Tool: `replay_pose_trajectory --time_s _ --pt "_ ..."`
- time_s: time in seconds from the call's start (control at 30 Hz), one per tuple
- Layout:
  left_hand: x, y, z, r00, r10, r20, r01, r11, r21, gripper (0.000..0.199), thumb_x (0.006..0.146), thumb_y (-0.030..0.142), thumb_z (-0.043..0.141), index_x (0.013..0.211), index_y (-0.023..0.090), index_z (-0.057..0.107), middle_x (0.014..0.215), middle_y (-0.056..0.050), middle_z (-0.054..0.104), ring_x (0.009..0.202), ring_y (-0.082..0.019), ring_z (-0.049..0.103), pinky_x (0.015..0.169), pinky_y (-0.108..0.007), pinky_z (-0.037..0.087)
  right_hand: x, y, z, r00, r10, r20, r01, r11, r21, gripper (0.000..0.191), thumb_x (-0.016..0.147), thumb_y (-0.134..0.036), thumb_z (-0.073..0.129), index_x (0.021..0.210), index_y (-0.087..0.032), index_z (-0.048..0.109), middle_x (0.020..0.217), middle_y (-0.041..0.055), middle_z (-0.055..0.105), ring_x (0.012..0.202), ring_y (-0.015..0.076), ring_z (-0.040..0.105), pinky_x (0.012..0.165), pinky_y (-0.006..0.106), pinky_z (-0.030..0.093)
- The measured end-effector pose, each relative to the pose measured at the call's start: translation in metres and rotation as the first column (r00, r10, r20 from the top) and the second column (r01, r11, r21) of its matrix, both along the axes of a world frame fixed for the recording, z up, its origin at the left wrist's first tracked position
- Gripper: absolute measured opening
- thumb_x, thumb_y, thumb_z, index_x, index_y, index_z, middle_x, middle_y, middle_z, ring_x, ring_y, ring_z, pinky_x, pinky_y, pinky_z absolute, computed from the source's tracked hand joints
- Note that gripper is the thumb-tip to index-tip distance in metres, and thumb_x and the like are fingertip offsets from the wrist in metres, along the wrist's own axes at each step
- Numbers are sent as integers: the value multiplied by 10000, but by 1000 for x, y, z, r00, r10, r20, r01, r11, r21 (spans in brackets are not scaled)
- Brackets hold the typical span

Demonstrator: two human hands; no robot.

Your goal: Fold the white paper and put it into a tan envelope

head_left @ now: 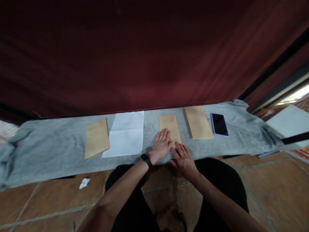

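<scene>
A brown paper envelope [168,121] with a small red print near its far edge lies flat on the grey cloth in front of me. My left hand [162,145] rests on its near left part, fingers stretched out and palm down. At its near right corner is my right hand [184,162], fingers spread, the fingertips at the envelope's edge. Both hands cover the envelope's near end. Left of my left hand, a white sheet of paper [127,133] with a crease across it lies on the cloth.
A thick stack of brown envelopes [199,122] lies to the right, beside a phone [220,124]. More brown envelopes [97,138] lie left, touching the white sheet. The grey cloth [60,145] covers a narrow bench against a dark red curtain [149,64]. A crumpled tissue [84,183] is on the tiled floor.
</scene>
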State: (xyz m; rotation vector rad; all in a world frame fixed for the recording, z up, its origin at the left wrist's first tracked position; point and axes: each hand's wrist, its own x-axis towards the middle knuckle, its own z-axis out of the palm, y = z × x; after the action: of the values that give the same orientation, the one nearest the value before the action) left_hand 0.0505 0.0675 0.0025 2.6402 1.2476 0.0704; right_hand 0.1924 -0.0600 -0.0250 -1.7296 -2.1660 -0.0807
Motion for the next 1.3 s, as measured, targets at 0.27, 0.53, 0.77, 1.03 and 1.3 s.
replay_pose_trajectory --time_s 0.27,0.53,0.77,1.03,1.3 --pt "45 51 0 992 121 -40 -123 992 -34 675 1054 513 223 1641 181 241 1724 -71 172 1603 -289 92 1269 -631 43 -2 1 5 999 1 -44 -1 1000 9 549 965 -351 621 1462 -130 549 1579 241 435 1476 384 391 1184 566 378" --pt "66 82 1 992 128 17 -128 992 -6 658 1045 498 259 1635 205 275 1722 -77 208 1602 -312 74 1267 -627 42 -4 3 4 999 5 -48 -5 1000 3 551 948 -342 645 1441 -113 555 1568 272 428 1462 395 411 1168 569 407" --pt "55 65 5 998 60 12 -59 996 -71 602 1048 499 289 1614 300 326 1728 -20 186 1602 -298 90 1268 -627 32 -5 4 9 997 -25 -69 26 1000 12 462 999 -357 575 1424 -176 582 1531 212 495 1430 352 464 1146 550 442" --pt "-4 -7 -2 945 185 268 -121 963 -240 563 991 278 476 1531 121 448 1678 -176 297 1568 -284 253 1267 -504 254 -5 10 10 995 -78 -66 79 997 15 391 1008 -337 557 1356 -192 660 1458 188 564 1339 328 530 1163 514 420" --pt "-20 -35 6 356 753 553 -238 646 -725 503 822 130 688 1311 213 610 1131 -54 742 1041 -209 718 953 -358 566 -7 18 18 992 -107 -67 108 994 5 396 1015 -318 532 1388 -228 629 1333 161 625 1221 317 567 1159 539 391"
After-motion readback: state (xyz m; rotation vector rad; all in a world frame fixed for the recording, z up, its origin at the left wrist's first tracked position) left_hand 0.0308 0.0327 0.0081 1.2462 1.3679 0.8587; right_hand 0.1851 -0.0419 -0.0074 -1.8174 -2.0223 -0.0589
